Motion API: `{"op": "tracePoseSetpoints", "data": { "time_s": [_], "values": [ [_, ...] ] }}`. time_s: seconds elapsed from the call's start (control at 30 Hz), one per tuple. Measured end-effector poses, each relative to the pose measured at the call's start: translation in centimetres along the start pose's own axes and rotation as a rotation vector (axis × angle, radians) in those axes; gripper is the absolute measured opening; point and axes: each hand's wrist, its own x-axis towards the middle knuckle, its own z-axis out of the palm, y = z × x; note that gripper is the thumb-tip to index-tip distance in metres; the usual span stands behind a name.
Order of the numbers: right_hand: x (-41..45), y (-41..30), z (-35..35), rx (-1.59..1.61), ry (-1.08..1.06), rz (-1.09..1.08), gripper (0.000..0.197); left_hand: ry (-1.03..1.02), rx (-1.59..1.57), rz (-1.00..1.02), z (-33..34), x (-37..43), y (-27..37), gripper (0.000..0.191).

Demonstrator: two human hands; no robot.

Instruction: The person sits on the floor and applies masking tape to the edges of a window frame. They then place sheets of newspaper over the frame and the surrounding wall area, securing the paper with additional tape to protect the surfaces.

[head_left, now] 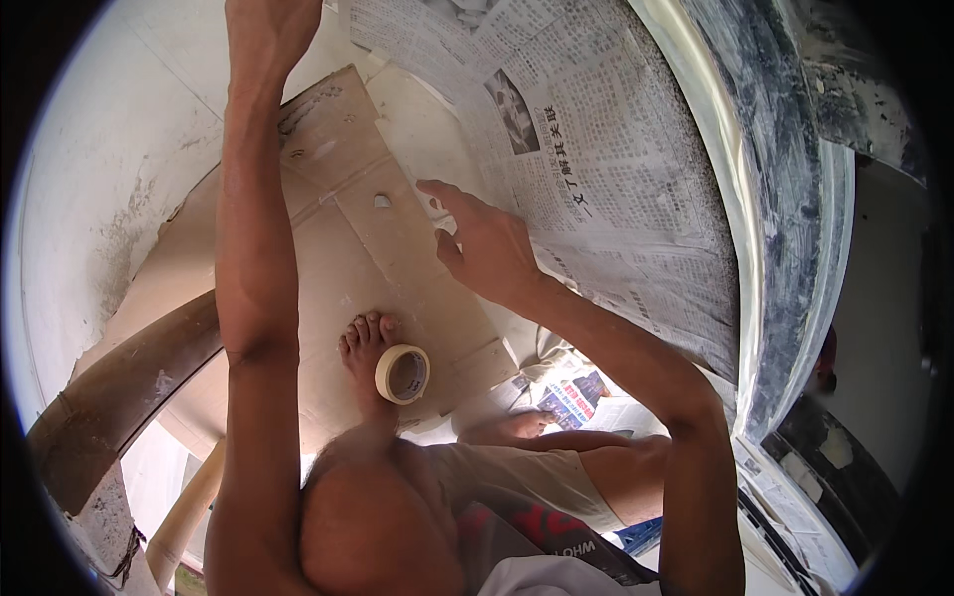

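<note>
My left hand (272,33) is raised at the top edge; its fingers are cut off by the frame, so any hold is hidden. Near the middle, my right hand (492,246) has its index finger stretched out and thumb apart, with nothing held. Just beyond it, a large newspaper sheet (618,149) covers a curved surface. A pale translucent strip (719,112) follows the sheet's outer edge. The roll of masking tape (384,372) appears over my foot (369,343); what supports it cannot be told.
Flattened cardboard (417,298) lies under my foot. A white, stained wall-like surface (97,164) curves up on the left. A brown curved beam (127,387) and a tan pole (186,514) stand lower left. On the right runs a scuffed grey panel (782,149). More newspaper (577,398) lies below.
</note>
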Motion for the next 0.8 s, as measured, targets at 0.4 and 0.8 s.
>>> {"op": "tracePoseSetpoints", "data": {
  "time_s": [0.4,0.8],
  "values": [
    [-22.6,9.8,-5.4,-0.002,-0.201,0.494,0.055,0.328,-0.083,0.458,2.4,-9.2,5.9,0.043],
    [-45.2,15.1,6.5,-0.007,0.747,1.34,0.061,-0.726,-0.27,0.218,8.5,-30.3,11.1,0.026]
  ]
}}
